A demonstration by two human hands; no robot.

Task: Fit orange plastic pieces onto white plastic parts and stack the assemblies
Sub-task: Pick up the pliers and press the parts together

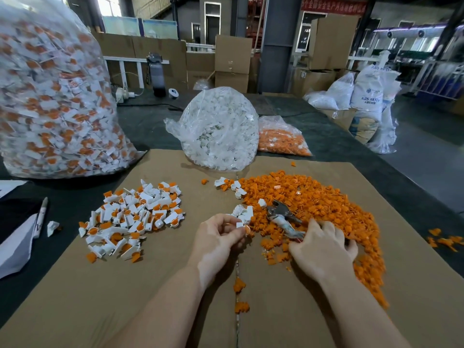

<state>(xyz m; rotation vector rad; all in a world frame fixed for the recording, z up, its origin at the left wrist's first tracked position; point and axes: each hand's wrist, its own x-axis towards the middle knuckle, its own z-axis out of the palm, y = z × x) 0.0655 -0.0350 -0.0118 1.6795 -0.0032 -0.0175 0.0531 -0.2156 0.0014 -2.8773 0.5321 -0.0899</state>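
Head view. We work on a cardboard sheet (155, 285) laid over a dark table (326, 136).

1. Our left hand (216, 237) pinches a white plastic part (240, 224) between curled fingertips, with an orange piece (247, 230) at its lower edge; whether the two are fully fitted, we cannot tell.
2. Our right hand (324, 247) rests palm down in the loose orange pile (313, 204), fingers curled into the pieces. What it grips, if anything, we cannot tell.
3. A pair of pliers (285, 217) lies on that pile, just ahead of the right hand.
4. Finished assemblies (133, 217) lie in a loose heap to the left.
5. Behind the sheet stand a bag of white parts (221, 129), a bag of orange pieces (281, 138) and a large bag of assemblies (55, 96).
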